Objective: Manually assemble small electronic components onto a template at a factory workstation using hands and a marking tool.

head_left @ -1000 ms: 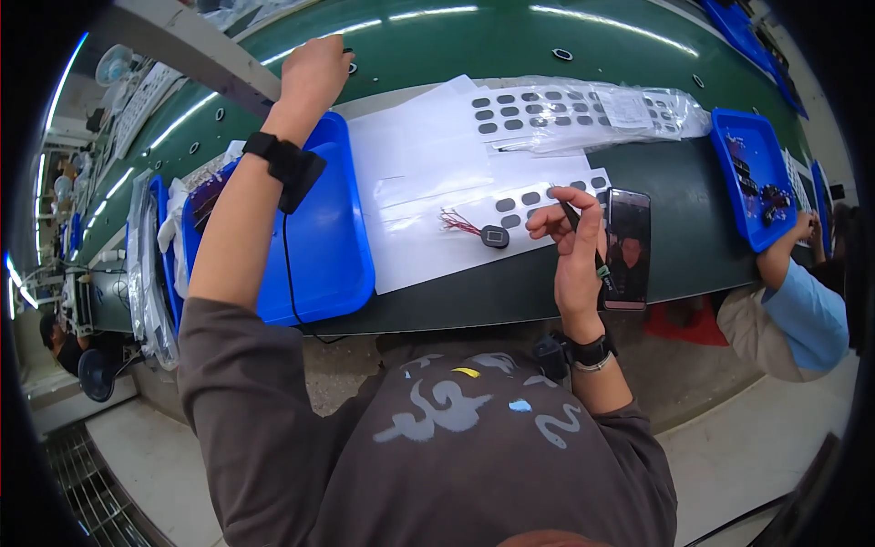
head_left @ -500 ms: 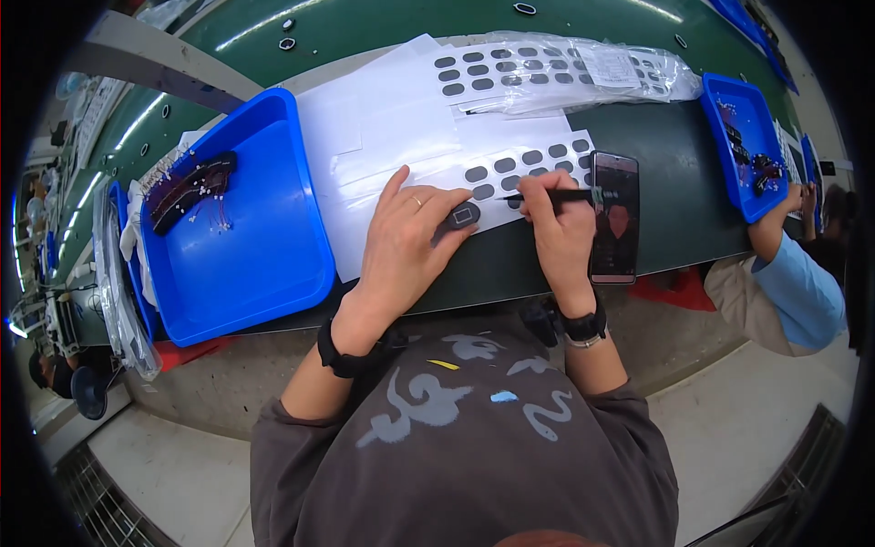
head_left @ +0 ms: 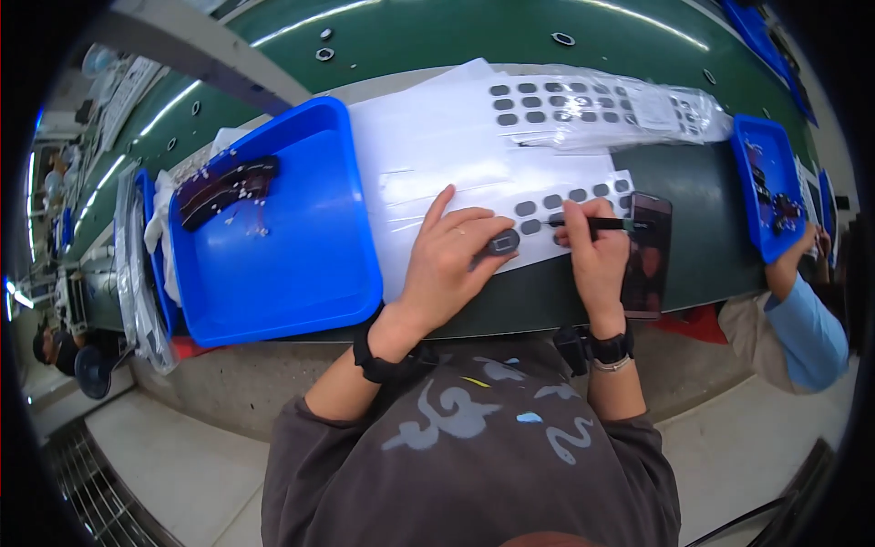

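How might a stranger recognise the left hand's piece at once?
White sheets lie on the green table. By their near edge, the left hand pinches a dark, rounded piece. Unlike the flat grey ovals nearby, it bears a rectangular outline.

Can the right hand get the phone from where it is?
Probably yes: the phone lies just beside the right hand, and nothing seems to block the way. But that hand holds a thin black tool, so picking up might be awkward.
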{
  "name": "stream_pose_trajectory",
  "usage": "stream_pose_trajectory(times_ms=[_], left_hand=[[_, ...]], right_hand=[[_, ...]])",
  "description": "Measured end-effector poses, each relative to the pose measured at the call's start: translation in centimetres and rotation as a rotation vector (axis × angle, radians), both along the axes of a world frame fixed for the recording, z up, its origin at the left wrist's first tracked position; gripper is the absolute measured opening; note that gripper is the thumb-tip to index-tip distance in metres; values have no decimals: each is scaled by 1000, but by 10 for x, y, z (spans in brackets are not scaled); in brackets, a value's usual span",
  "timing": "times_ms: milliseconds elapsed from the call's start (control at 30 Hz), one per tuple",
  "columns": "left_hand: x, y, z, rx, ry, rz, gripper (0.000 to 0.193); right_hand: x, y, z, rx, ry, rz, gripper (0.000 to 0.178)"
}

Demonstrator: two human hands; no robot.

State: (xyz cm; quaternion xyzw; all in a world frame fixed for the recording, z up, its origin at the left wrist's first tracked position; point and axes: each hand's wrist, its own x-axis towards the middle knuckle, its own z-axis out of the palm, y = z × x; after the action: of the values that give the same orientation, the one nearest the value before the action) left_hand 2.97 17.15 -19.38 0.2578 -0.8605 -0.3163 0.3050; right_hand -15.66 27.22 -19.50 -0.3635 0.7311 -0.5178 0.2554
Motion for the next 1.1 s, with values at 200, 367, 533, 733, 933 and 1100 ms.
stream_pose_trajectory(times_ms=[200,367,533,733,933,1100], left_hand=[[-1,1,4,-44,13,5,33],[-1,-6,6,-54,20,-10,32],[-2,-5,7,-48,-1,-21,31],[0,1,14,247,50,13,31],[1,-4,3,246,90,-7,31],[0,-5,6,252,82,-31,29]], right_hand=[[-1,2,1,8,-29,23,19],[0,4,4,-4,10,73,17],[2,12,1,-312,-90,109,18],[8,1,0,-356,-683,-31,28],[17,-5,8,-294,-802,26,28],[19,-6,11,-272,-735,28,27]])
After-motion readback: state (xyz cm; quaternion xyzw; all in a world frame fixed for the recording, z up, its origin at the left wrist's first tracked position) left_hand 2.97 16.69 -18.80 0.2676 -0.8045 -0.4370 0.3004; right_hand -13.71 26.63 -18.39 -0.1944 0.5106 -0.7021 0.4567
